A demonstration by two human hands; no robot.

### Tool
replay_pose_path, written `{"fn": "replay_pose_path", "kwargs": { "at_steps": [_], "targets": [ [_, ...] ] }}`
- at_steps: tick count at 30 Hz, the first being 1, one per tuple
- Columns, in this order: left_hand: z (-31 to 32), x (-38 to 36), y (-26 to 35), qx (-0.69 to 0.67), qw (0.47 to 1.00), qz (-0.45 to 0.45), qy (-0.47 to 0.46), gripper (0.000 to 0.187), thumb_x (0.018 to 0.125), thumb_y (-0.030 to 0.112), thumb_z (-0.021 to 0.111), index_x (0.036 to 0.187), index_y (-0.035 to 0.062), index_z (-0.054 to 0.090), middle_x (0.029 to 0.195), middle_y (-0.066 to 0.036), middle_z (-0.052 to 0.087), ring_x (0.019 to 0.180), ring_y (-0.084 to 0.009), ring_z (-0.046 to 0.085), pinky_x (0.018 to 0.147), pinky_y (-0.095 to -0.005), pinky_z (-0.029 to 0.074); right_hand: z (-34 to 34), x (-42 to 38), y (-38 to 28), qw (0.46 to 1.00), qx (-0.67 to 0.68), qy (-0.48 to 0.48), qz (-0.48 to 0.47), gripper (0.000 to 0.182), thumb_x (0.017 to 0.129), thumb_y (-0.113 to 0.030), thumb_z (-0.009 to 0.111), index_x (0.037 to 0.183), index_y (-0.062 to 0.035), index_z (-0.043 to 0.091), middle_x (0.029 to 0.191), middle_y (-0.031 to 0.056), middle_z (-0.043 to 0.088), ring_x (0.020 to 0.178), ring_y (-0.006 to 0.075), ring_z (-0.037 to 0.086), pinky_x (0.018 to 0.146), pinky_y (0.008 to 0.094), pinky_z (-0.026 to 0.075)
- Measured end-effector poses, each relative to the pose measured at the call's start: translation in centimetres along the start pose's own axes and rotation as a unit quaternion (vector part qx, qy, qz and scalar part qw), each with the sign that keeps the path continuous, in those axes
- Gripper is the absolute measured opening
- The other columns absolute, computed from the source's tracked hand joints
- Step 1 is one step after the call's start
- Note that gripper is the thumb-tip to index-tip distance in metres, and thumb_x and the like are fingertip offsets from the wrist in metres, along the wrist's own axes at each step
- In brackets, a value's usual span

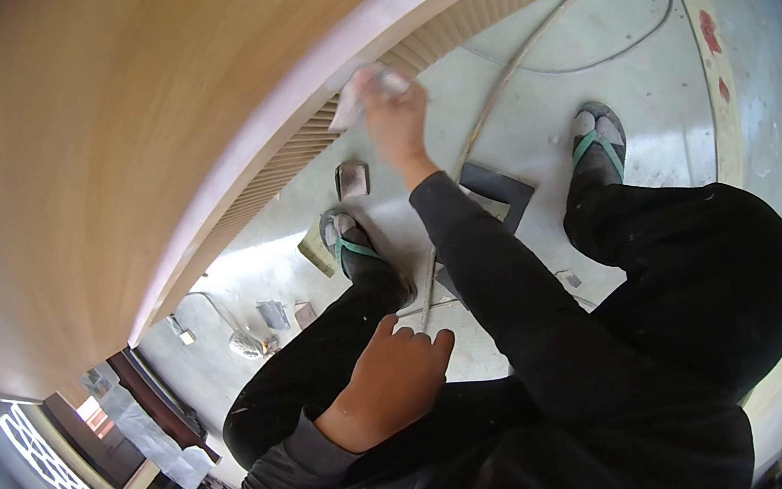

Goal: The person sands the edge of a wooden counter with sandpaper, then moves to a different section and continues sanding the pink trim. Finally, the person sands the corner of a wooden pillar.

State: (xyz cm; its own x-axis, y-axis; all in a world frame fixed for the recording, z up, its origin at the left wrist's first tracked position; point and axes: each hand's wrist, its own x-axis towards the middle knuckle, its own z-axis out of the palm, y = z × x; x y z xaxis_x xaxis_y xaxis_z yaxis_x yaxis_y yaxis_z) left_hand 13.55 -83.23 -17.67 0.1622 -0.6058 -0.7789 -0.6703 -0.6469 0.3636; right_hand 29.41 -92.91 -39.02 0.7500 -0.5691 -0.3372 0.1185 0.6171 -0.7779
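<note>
My right hand (396, 120) reaches up to the edge of a large curved wooden piece. Its fingers are wrapped round a pale, motion-blurred sheet or pad (352, 104), which lies against the whitish edge band (243, 130). Above this band spreads the smooth wooden surface (109, 115), and below it runs a ribbed side (496, 1). My left hand (392, 383) is over my lap near the left knee, its fingers curled; what they hold, if anything, is hidden.
On the pale floor (652, 94) lie a brown block (352, 179), a dark flat piece (501, 189) and small scraps. A cable (524, 50) crosses the floor beside the ribbed side. My sandalled feet stand apart. A long strip with red marks (714, 65) lies at the right.
</note>
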Motion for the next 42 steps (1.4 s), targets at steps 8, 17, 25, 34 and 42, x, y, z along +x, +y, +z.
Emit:
{"fn": "replay_pose_path", "kwargs": {
  "at_steps": [8, 17, 25, 34, 42],
  "targets": [
    [-0.4, -0.2, 0.3, -0.021, 0.999, 0.01, 0.028, 0.024, 0.081, 0.014, 0.069, 0.098, 0.0042, 0.057, 0.071, -0.011, 0.064, 0.079, -0.0313, 0.066, 0.1, -0.0474, 0.042, -0.3, 0.6, -0.7, 0.997, 0.039, 0.01, -0.073, 0.026, 0.091, -0.023, 0.075, 0.096, 0.0013, 0.067, 0.088, 0.0014, 0.068, 0.076, 0.0062, 0.056, 0.066, 0.0243, 0.048],
    [-0.6, -0.1, 0.2, -0.025, 0.999, 0.008, 0.027, 0.026, 0.081, 0.013, 0.069, 0.101, 0.004, 0.056, 0.072, -0.011, 0.065, 0.08, -0.0316, 0.066, 0.101, -0.0473, 0.041, -0.5, 0.6, -0.5, 0.997, -0.042, -0.031, -0.063, 0.031, 0.089, -0.027, 0.076, 0.09, 0.0029, 0.069, 0.078, 0.0025, 0.067, 0.07, 0.0076, 0.056, 0.061, 0.0251, 0.047],
    [-0.5, 0.0, 0.4, -0.042, 0.998, 0.028, 0.042, 0.029, 0.081, 0.013, 0.069, 0.106, 0.0036, 0.056, 0.073, -0.012, 0.065, 0.081, -0.0308, 0.066, 0.101, -0.0474, 0.041, -0.9, 1.1, 1.1, 0.996, -0.091, -0.006, -0.021, 0.023, 0.091, -0.021, 0.074, 0.091, 0.0015, 0.069, 0.079, -0.0019, 0.065, 0.068, 0.0059, 0.054, 0.061, 0.0234, 0.046],
    [-0.5, -0.1, 0.4, -0.026, 1.0, 0.013, 0.009, 0.034, 0.081, 0.013, 0.07, 0.11, 0.0034, 0.055, 0.071, -0.011, 0.065, 0.08, -0.0301, 0.066, 0.1, -0.0468, 0.041, -0.7, 0.6, 0.1, 0.996, -0.04, -0.049, -0.06, 0.023, 0.089, -0.021, 0.075, 0.089, 0.0018, 0.07, 0.078, 0.0016, 0.067, 0.072, 0.0082, 0.056, 0.063, 0.027, 0.047],
    [-0.5, -0.2, 0.4, -0.003, 1.0, 0.005, 0.01, 0.038, 0.081, 0.013, 0.069, 0.115, 0.0037, 0.055, 0.074, -0.01, 0.065, 0.083, -0.0293, 0.066, 0.1, -0.045, 0.041, -1.1, 1.5, -0.6, 0.993, -0.087, -0.032, -0.071, 0.024, 0.089, -0.021, 0.075, 0.094, 0.0019, 0.07, 0.085, 0.0037, 0.07, 0.073, 0.009, 0.058, 0.066, 0.0259, 0.049]
  ]
}}
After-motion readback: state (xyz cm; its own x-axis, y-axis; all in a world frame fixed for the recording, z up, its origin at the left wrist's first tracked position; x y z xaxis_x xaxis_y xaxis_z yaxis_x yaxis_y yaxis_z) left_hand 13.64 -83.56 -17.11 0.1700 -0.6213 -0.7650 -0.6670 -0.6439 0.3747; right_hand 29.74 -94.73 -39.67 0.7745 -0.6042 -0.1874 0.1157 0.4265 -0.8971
